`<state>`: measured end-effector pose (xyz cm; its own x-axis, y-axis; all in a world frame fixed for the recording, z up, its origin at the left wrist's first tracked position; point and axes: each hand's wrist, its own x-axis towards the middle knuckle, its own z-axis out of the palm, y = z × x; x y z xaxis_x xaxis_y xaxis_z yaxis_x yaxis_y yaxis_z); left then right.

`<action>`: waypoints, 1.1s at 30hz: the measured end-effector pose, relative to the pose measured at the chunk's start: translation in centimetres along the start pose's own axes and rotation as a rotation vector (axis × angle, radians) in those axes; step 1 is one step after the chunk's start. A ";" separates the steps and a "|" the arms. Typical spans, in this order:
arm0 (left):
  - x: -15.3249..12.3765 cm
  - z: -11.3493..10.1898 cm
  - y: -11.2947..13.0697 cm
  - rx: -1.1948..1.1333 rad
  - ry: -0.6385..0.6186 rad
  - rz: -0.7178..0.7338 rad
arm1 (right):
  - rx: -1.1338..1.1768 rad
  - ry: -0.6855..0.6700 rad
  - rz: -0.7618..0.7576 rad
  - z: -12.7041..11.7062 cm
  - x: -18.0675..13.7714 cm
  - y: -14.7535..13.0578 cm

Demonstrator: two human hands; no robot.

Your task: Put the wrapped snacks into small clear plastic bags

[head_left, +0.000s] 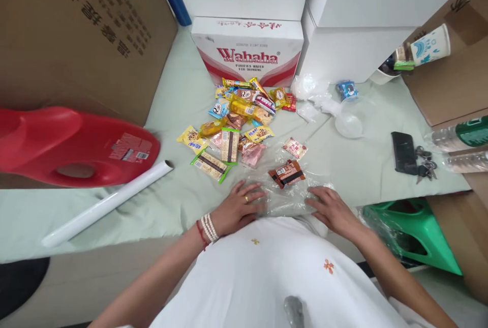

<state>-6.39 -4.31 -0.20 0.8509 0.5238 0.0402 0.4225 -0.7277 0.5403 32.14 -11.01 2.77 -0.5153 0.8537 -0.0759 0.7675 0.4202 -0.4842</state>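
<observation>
Two containers at my left: one brown carton (89,23) with black printed characters, and just before it a red jug (95,142) with a hole in its handle; what is inside them, I cannot see.
Wahaha box (249,53): it stands at the back, near the middle, white and red, printed with words about purified water; its inside is hidden.
Clear bag (284,205): it lies flat before me, thin and wrinkled; whether the brown packets (286,174) lie in it or on it, I cannot tell.
Paper cup (430,46): at the right, white with a blue pattern; its content is not seen.
Pale green cloth (368,170): it covers the table; on it are a white roll (110,203) at the left, a heap of wrapped snacks (240,109) before the box, and black case (404,152) with keys (426,168) at the right.
Left hand (242,203): with ring and bracelets, palm down, fingers spread on the left edge of the bag; the snacks are just beyond it.
Right hand (333,211): fingers bent and somewhat apart at the right edge of the bag; whether they pinch it, I cannot tell. The packets lie between my two hands, slightly farther from me.
</observation>
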 end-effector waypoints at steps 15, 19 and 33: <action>4.5 0.2 -1.5 -0.159 0.685 -0.780 | 0.076 -0.199 0.164 -7.9 13.4 3.2; 4.6 -0.5 -0.7 0.056 0.953 -0.782 | -0.303 -0.191 0.266 -8.4 17.1 2.3; 10.1 -0.4 2.4 0.288 0.211 -0.140 | -0.081 -0.295 0.101 -7.6 22.0 0.8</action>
<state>3.05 -0.57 1.83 0.7083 0.6849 0.1709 0.6263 -0.7214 0.2955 24.32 10.46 7.34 -0.5139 0.7713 -0.3755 0.8423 0.3708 -0.3913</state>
